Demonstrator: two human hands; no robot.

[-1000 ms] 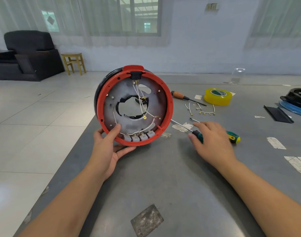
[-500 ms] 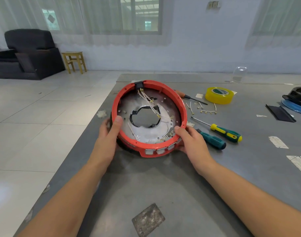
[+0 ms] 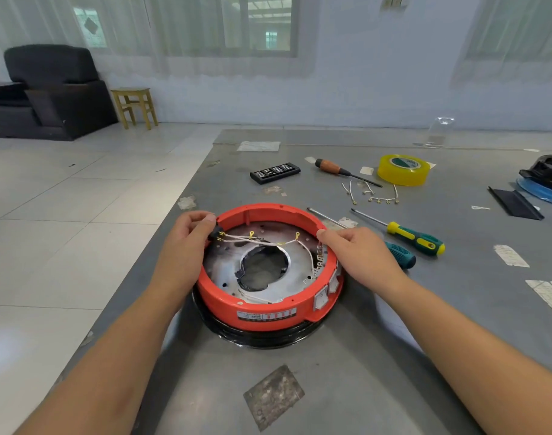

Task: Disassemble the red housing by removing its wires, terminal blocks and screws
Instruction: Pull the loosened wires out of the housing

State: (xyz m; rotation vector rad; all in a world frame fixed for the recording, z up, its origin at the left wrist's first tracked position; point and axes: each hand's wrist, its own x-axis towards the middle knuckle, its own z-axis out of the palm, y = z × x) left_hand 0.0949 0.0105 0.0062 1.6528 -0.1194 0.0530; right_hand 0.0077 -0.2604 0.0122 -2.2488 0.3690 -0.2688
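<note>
Red housing (image 3: 268, 309) lies flat, left hand (image 3: 187, 243) pinching its black connector (image 3: 214, 235), right hand (image 3: 359, 255) loosely steadying the rim; yanking could snap the thin wires (image 3: 262, 241).

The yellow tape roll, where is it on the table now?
In the head view the yellow tape roll lies far right on the grey table, just right of the wooden-handled screwdriver and behind the loose wires.
</note>
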